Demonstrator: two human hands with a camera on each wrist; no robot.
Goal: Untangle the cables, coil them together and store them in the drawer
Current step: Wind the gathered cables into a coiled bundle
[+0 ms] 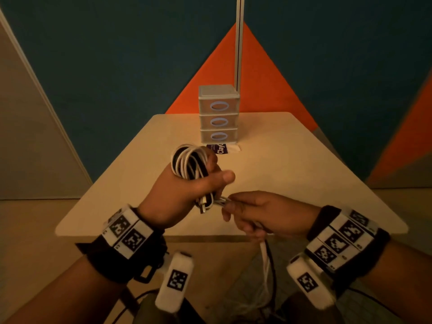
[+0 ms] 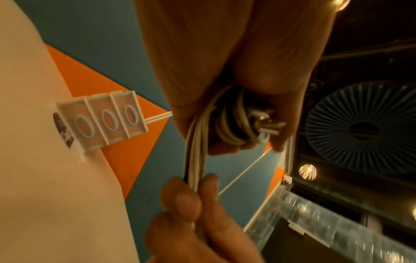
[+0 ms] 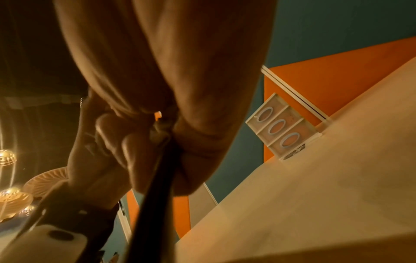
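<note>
My left hand (image 1: 187, 185) grips a coil of white and black cables (image 1: 189, 162) above the near part of the table, loops sticking up past the fingers and plugs poking out below the palm. My right hand (image 1: 252, 213) pinches the loose cable strands (image 1: 223, 201) just right of it, and their tails (image 1: 265, 260) hang down over the table's front edge. In the left wrist view the coil (image 2: 234, 124) sits in my curled fingers, with strands (image 2: 195, 160) running down to the right hand's fingertips (image 2: 209, 185). A dark cable (image 3: 155, 186) crosses the right wrist view. All three drawers of the small drawer unit (image 1: 218, 113) are closed.
The beige table (image 1: 292, 183) carries the drawer unit at its far middle, with a purple label card (image 1: 221, 148) in front of it. Behind stand teal and orange wall panels and a white vertical strip (image 1: 239, 43).
</note>
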